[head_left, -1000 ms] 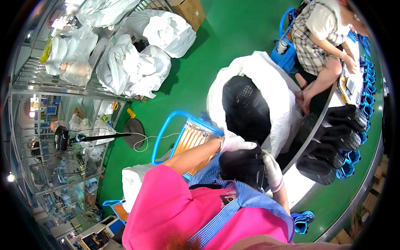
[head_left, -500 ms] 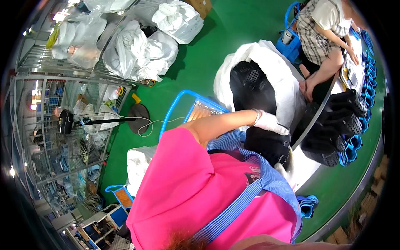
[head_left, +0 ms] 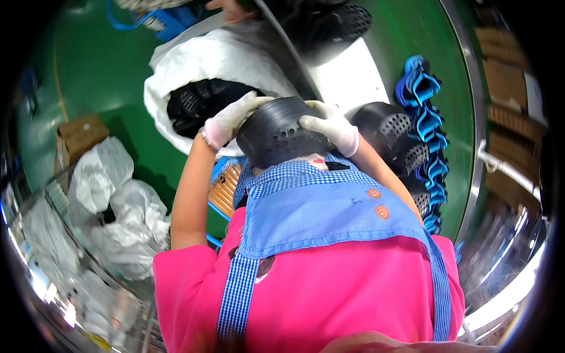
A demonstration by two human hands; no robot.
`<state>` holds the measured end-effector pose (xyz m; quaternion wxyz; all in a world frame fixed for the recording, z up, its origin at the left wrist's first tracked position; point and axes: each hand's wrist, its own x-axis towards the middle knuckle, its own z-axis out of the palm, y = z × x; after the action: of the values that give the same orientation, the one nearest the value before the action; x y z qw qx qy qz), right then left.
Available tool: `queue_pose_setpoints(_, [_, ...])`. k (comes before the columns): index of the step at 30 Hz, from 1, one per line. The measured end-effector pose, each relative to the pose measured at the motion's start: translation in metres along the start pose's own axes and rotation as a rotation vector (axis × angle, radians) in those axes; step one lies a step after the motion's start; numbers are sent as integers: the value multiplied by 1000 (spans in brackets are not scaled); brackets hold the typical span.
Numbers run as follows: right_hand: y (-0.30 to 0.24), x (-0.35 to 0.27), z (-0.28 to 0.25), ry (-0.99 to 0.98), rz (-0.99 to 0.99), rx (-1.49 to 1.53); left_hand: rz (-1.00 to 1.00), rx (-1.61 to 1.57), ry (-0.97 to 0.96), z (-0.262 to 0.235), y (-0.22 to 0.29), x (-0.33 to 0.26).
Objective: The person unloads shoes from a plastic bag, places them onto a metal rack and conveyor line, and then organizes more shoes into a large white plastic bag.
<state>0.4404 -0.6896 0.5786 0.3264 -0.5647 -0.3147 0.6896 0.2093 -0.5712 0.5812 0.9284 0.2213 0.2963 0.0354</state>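
Between my two white-gloved hands, in front of my chest, is a black perforated clog (head_left: 282, 132) with a ribbed edge and rows of holes toward me. My left hand (head_left: 232, 120) grips its left side, with the fingertips at the upper edge. From the right, my right hand (head_left: 335, 129) holds it, fingers over the top. A large white sack (head_left: 206, 56) stands open just beyond my left hand, with more black perforated clogs (head_left: 203, 106) inside. Close to my right forearm, several black clogs (head_left: 382, 129) are grouped together.
A white tabletop (head_left: 353, 73) with a metal edge lies ahead. Blue liner-like pieces (head_left: 424, 88) form a row at the right. A slatted stool (head_left: 226, 188) is beside my left arm. Plastic bags (head_left: 138, 215) and a cardboard box (head_left: 82, 138) are at the left. Another person's hand (head_left: 232, 9) shows at the top.
My view has turned to the right. The black clog is now held up between both hands, its perforated side toward me; earlier a dark side with a strap showed.
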Motion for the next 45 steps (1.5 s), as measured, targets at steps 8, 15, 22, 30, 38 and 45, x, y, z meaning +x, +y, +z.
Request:
queue_pose_setpoints(8, [54,-29,-12,300,48,181,331,336,-38,3,-41,12])
queue_pose_setpoints(15, [23,-67,-20,372,125,590,414,415,42,39,-47,21])
queue_pose_setpoints(22, [35,-73,-37,297,160,495,411,623,32,53,-60,20])
queue_pose_setpoints(30, [49,-24,-19,122,214,353,393,600,352,-7,-99,-2])
queue_pose_setpoints(38, [85,90,19,-40,168,-375,385,368,870,-138,-137,-9])
queue_pose_setpoints(45, [74,204,67,-119,115,-1002,193,484,855,-235,-144,52])
